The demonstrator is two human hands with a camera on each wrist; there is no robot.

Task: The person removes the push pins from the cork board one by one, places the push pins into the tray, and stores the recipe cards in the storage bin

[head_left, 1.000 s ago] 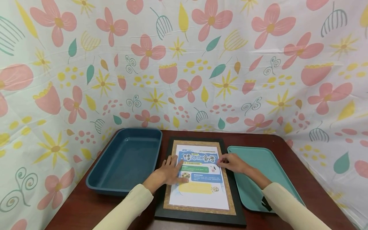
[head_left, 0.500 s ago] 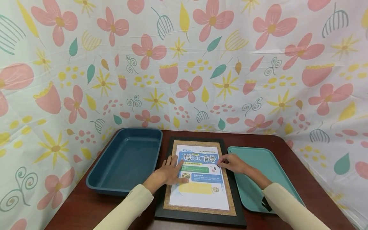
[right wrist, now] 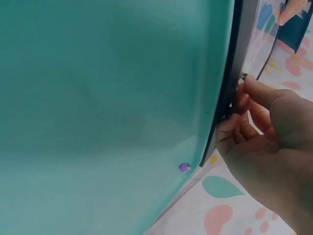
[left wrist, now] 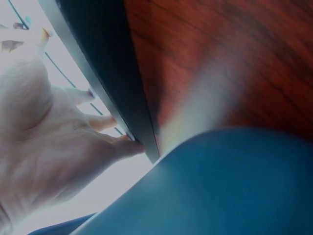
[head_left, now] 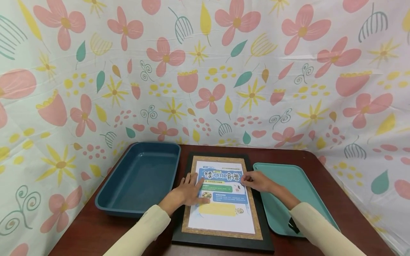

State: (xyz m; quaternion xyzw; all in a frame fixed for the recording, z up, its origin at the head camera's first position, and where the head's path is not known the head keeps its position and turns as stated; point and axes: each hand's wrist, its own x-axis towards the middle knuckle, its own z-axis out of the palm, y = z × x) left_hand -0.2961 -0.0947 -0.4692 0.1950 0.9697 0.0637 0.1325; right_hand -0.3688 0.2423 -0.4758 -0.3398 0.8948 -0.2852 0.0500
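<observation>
A printed sheet of paper (head_left: 224,222) with a blue title band lies on a cork board (head_left: 221,233) in a black frame (head_left: 224,241). My left hand (head_left: 189,192) rests on the sheet's left side, fingers spread, their tips toward the far end. At the sheet's upper right edge, my right hand (head_left: 258,181) pinches a small push pin (right wrist: 243,76) between thumb and fingers. Its fingers cover most of the pin, and only a dark bit shows at the thumb tip. The other fingers of that hand curl beside the frame's edge in the right wrist view.
Left of the board stands a deep blue tray (head_left: 137,177). A shallow teal tray (head_left: 291,192) lies to the right, partly under my right forearm, with a purple pin-like piece (right wrist: 184,167) in one corner. Flowered cloth (head_left: 205,89) hangs behind the brown table (head_left: 83,231).
</observation>
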